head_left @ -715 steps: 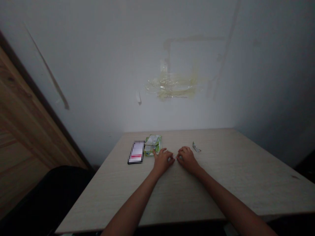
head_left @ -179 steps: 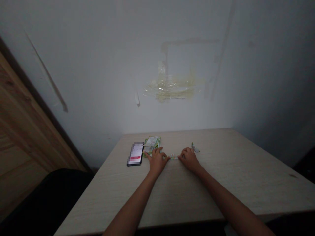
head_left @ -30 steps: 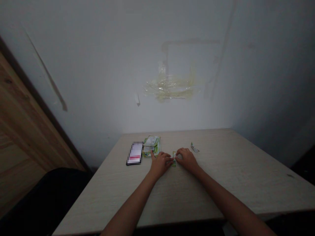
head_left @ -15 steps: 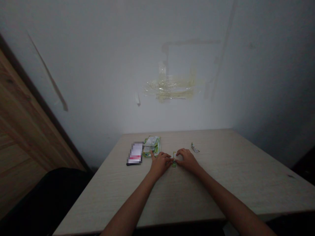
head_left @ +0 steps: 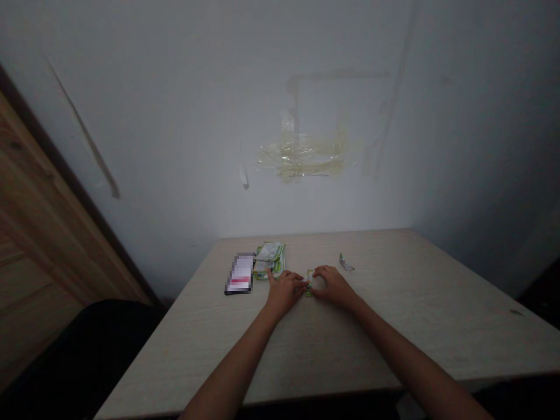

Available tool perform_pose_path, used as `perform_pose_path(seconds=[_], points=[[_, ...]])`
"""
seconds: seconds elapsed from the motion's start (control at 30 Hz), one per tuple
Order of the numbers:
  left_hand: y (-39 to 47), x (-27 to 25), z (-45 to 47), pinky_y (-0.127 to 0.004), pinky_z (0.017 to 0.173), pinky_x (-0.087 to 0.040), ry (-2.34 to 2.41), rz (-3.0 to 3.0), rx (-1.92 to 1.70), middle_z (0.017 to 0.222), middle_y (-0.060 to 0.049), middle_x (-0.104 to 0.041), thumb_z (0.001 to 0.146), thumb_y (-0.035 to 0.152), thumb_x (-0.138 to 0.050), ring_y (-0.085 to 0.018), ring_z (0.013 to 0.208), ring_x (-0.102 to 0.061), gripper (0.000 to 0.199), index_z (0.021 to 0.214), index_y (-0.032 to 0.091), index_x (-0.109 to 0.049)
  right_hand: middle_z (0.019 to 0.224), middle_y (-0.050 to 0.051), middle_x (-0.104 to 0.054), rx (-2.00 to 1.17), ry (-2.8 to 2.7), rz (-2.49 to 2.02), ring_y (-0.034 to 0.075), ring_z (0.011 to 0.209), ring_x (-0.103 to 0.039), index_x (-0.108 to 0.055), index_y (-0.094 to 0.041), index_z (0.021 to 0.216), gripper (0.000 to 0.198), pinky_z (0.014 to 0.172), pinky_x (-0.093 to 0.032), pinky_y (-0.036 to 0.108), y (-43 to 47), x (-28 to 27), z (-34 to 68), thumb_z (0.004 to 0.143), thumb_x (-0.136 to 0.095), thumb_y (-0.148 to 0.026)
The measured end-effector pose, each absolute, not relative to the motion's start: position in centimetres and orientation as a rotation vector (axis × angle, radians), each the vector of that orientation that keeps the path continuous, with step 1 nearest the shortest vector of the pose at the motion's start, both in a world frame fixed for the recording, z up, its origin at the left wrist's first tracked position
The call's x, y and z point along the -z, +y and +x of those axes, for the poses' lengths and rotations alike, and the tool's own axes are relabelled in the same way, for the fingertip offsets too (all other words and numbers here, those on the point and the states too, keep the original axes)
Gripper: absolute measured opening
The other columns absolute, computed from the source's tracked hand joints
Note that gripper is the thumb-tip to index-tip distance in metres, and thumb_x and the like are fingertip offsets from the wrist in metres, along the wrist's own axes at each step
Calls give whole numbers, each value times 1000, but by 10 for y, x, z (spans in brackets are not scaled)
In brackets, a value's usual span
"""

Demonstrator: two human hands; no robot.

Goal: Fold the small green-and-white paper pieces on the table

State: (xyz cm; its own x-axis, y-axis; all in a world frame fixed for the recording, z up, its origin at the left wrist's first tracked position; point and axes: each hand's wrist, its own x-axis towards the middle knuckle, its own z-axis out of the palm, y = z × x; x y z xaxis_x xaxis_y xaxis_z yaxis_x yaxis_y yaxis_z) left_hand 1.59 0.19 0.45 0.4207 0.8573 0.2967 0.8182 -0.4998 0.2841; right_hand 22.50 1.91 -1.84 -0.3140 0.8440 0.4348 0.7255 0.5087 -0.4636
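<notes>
Between your fingers [head_left: 299,284], a tiny greenish strip [head_left: 308,293], left hand [head_left: 284,291] against it, can't tell if pinching, right hand [head_left: 336,286] kinda spread

Green strip [head_left: 308,294] (small) between fingers [head_left: 300,286]

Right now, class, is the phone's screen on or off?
On: the phone glows pale, with a pink band near its lower end, though pixelation hides any wording.
</notes>
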Motion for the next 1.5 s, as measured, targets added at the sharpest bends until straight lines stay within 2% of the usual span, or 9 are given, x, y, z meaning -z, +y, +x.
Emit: perform_pose_path(seconds=[0.27,0.4,0.5,0.63,0.9,1.13,1.5], points=[[3,-4,16,-75,109,4,1536,2573,-608,117,2,-70,91,40,-57,-24,117,-53,21,106,45,-70,121,13,-62,-275,-2141,-1280,27,118,-53,-64,-16,110,51,104,-40,41,15,17,226,63,-76,-35],[3,-4,15,-75,109,4,1533,2574,-609,117,3,-69,92,41,-56,-24,117,-53,21,107,45,-69,124,14,-61,-294,-2155,-1277,27,120,-51,-63,-17,113,53,105,-38,42,14,17,228,66,-77,-38],[3,-3,16,-73,110,6,1534,2576,-623,117,2,-70,92,41,-56,-23,116,-54,22,108,43,-70,125,13,-61,-320,-2153,-1277,27,121,-51,-64,-18,113,49,106,-38,43,16,18,230,71,-74,-41],[3,-3,16,-75,107,10,1521,2572,-641,116,2,-70,91,40,-58,-24,115,-54,21,108,43,-70,119,10,-64,-297,-2105,-1294,24,117,-54,-66,-19,106,31,103,-40,40,19,20,229,80,-67,-36],[3,-2,17,-76,106,11,1534,2576,-649,116,2,-71,90,40,-59,-23,114,-54,21,108,44,-69,110,8,-66,-174,-2087,-1311,23,109,-57,-65,-19,102,27,98,-43,37,18,18,223,79,-66,-34],[2,-3,17,-74,108,8,1563,2575,-614,116,2,-70,91,41,-58,-23,114,-54,21,108,44,-70,110,9,-66,-166,-2114,-1300,24,109,-56,-64,-18,104,35,99,-43,37,15,15,223,73,-70,-33],[1,-6,18,-71,111,5,1582,2555,-619,116,2,-70,90,41,-59,-23,114,-54,21,106,43,-71,124,12,-61,-231,-2183,-1276,27,119,-52,-63,-18,115,53,105,-39,41,9,12,227,67,-75,-38]])
